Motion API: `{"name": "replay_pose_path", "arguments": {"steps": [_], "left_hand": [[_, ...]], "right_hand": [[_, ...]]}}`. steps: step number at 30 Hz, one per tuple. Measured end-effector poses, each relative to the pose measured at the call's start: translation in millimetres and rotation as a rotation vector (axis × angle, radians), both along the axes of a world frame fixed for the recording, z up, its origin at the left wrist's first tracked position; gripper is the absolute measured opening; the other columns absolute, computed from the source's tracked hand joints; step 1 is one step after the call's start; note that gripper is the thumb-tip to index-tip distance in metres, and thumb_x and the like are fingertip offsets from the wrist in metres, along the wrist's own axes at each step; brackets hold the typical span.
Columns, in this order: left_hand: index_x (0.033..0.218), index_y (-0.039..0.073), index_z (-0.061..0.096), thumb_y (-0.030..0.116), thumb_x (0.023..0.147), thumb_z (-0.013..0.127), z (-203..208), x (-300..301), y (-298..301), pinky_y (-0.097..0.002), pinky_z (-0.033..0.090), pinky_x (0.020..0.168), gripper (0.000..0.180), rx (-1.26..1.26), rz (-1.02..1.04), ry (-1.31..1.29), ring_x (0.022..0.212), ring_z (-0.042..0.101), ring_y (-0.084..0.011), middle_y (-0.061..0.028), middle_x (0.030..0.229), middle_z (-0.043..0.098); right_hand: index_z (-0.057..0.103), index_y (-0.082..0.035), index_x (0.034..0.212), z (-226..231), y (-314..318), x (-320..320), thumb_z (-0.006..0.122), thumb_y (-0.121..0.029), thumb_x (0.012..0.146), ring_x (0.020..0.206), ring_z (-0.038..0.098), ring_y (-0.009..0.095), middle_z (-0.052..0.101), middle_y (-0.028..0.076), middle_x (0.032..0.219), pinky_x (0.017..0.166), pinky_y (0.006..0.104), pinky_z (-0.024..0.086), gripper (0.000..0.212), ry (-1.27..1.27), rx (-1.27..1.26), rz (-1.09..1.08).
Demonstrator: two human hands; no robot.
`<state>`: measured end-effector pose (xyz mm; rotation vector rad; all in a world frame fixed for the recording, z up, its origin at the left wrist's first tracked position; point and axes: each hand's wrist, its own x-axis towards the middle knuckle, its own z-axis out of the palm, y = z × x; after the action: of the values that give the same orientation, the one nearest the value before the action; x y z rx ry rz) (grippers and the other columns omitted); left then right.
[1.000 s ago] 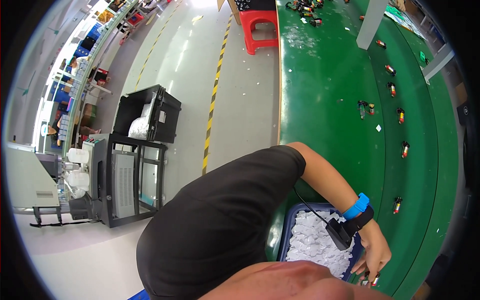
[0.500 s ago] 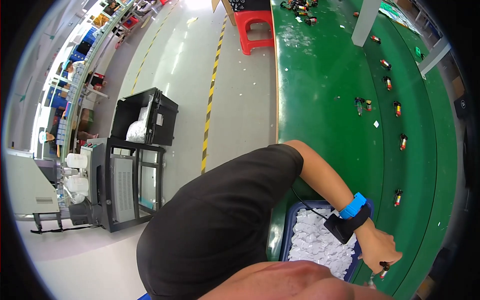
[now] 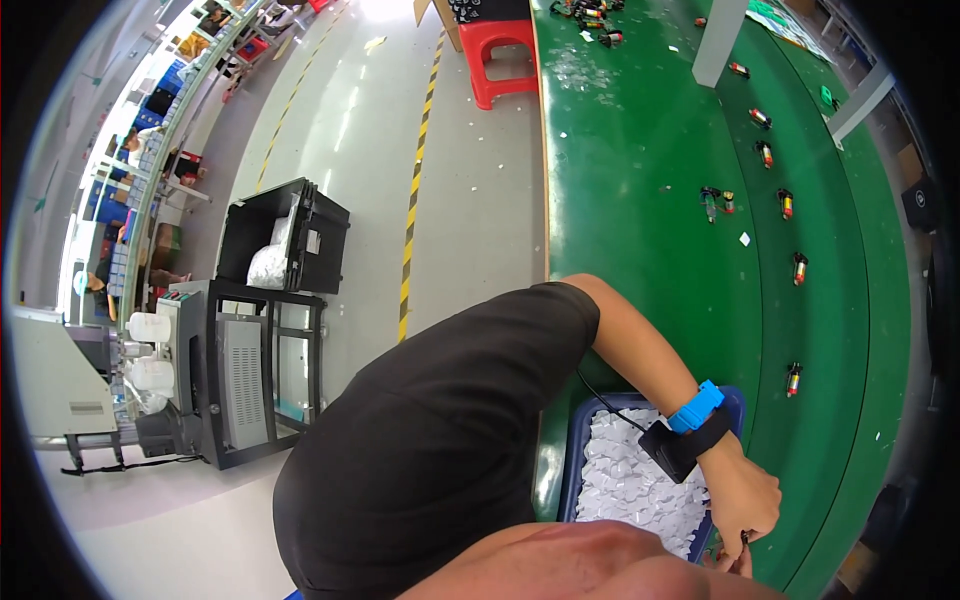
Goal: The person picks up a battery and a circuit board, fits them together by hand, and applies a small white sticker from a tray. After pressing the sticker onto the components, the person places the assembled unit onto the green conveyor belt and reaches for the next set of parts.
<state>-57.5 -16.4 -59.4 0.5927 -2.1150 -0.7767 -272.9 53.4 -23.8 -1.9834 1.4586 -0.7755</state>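
My left hand (image 3: 742, 497) pinches a small black part (image 3: 745, 538), likely light, stiff, best side-held; my right hand's (image 3: 740, 566) grip I can't tell.

Black cloth sleeve (image 3: 430, 430) at seven o'clock; at four, bright-blue strap (image 3: 697, 407), black wristband (image 3: 712, 434), rectangular black box (image 3: 666, 451), thin black cable (image 3: 624, 417).

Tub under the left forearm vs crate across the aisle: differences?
Colour: tub blue; crate black.
Contents: tub holds many white pieces; crate holds a pale bundle.
Place: tub on the green bench; crate beyond the striped floor tape.
Shared: both open, both loaded.
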Motion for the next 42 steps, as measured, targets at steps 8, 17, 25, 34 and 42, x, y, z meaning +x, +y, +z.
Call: {"name": "replay_pose_path", "arguments": {"steps": [8,17,25,34,42], "left_hand": [[0.080,0.002,0.069,0.053,0.081,0.075,12,1,0,-0.0396,0.051,0.052,0.051,0.303,-0.321,0.016,0.057,0.068,-0.0259,-0.0119,0.065,0.068],[0.111,0.004,0.057,0.018,0.084,0.081,26,54,-11,-0.0255,0.056,0.052,0.039,0.679,-0.161,-0.048,0.073,0.066,-0.0106,-0.0078,0.094,0.068],[0.104,-0.002,0.056,0.022,0.086,0.079,21,41,7,-0.0250,0.056,0.053,0.038,0.779,-0.128,0.316,0.068,0.065,-0.0114,-0.0102,0.084,0.067],[0.107,-0.001,0.066,0.021,0.085,0.080,32,47,20,-0.0233,0.052,0.052,0.035,0.705,-0.080,0.151,0.066,0.065,-0.0109,-0.0077,0.087,0.069],[0.106,0.000,0.069,0.020,0.085,0.080,29,42,26,-0.0229,0.054,0.055,0.031,0.622,-0.028,0.131,0.071,0.070,-0.0126,-0.0081,0.090,0.072]], "right_hand": [[0.057,0.003,0.126,10,12,5,0.050,-0.013,0.104,0.115,0.058,0.025,0.060,0.014,0.122,0.104,0.0387,0.043,0.028,0.059,-0.132,-0.020],[0.063,0.002,0.114,7,-12,38,0.072,0.009,0.082,0.102,0.064,0.022,0.064,0.013,0.112,0.085,0.0311,0.055,0.035,-0.056,-0.102,0.042],[0.064,-0.001,0.106,6,-11,45,0.079,0.007,0.074,0.086,0.067,0.022,0.069,0.011,0.100,0.076,0.0303,0.056,0.036,-0.132,-0.464,0.089],[0.062,-0.001,0.111,7,-2,45,0.080,0.013,0.069,0.083,0.069,0.023,0.072,0.013,0.098,0.070,0.0294,0.057,0.048,0.103,-0.747,0.136],[0.065,-0.003,0.109,8,6,55,0.081,0.011,0.068,0.082,0.070,0.022,0.072,0.011,0.097,0.065,0.0279,0.057,0.046,0.216,-0.839,0.049]]}}
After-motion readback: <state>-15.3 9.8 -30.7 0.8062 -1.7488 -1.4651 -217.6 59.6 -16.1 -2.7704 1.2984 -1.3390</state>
